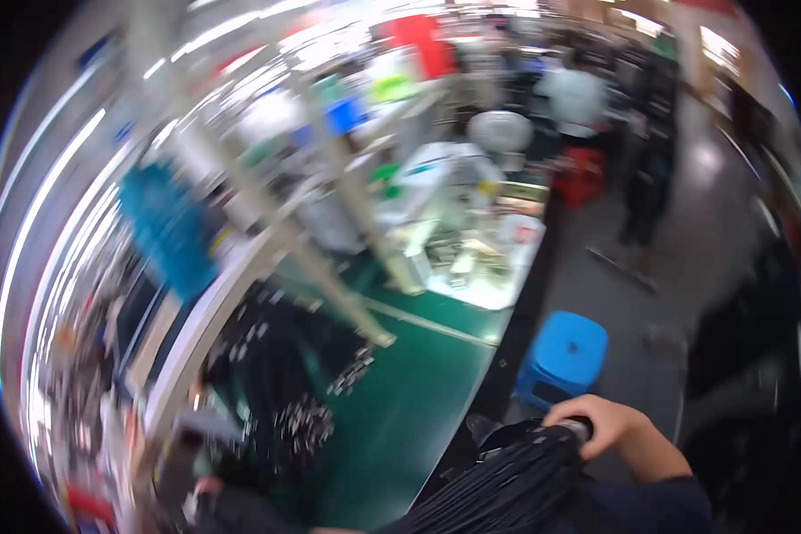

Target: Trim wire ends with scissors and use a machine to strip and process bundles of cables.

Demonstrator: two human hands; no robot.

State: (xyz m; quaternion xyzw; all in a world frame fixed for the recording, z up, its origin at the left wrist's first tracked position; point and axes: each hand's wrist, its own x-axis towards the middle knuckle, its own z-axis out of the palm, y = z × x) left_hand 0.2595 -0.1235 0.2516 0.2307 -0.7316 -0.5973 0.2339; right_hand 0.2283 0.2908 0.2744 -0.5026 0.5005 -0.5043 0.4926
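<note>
My right hand (pixel 603 425) is closed around one end of a bundle of thin black cables (pixel 498 485), at the lower right. A pale band or tip shows in its grip. The bundle slants down to the lower edge, in front of my dark sleeve. At the bottom edge a sliver of skin (pixel 334 530) touches the bundle's lower side; it may be my left hand, but its fingers are out of sight. To the left, a heap of black cables (pixel 271 356) with small silvery ends lies on the green work surface (pixel 409 392). Motion blurs much of the picture.
A blue plastic stool (pixel 571 347) stands on the grey floor beyond my right hand. Past the green surface is a brightly lit work area (pixel 476 258). A pale frame (pixel 209 329) crosses the left side. Farther off, a person in a light top (pixel 574 98) is by a red stool (pixel 581 175).
</note>
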